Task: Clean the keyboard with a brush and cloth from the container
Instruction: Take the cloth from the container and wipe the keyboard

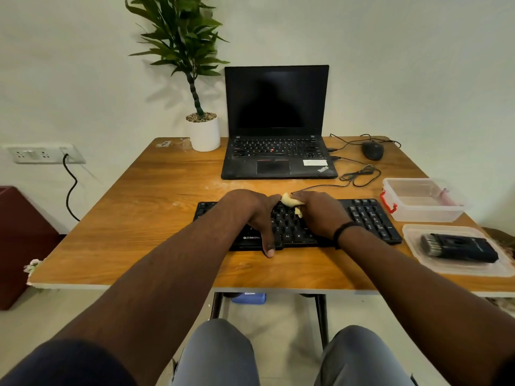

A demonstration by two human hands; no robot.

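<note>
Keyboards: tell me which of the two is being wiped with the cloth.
The separate black keyboard at the near middle of the table, under both hands; the right hand holds the yellowish cloth on it. The laptop's built-in one behind is untouched.
</note>
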